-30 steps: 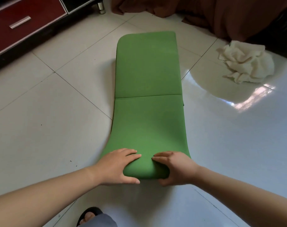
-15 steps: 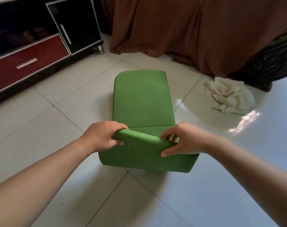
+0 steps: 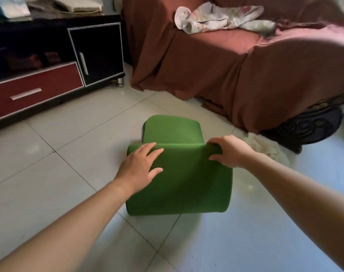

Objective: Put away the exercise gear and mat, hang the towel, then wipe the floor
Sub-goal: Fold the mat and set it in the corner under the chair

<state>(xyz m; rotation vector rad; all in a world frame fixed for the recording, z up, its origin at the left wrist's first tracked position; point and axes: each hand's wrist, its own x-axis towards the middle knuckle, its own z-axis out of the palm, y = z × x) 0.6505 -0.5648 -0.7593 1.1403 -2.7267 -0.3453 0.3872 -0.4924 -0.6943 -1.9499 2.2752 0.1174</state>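
The mat lies on the floor at picture centre, its near part folded over toward 12 o'clock, with a shorter flat stretch showing beyond the fold. The left hand lies spread and flat on the folded layer's left side; the right hand has its grip pinching the leading edge at the right corner, fingers curled over it and thumb below. To fold well, I judge the leading edge should stay square to the mat's long sides, both hands pressing evenly so neither end runs ahead, and the layer be flattened before the next turn. A pale towel lies on the floor at 3 o'clock of the mat, just beside the right wrist, partly hidden. Compared with half a second ago, the folded part is larger and the flat stretch shorter; the left hand, then gripping the edge, now presses open on top, and the view has tilted up toward the sofa.
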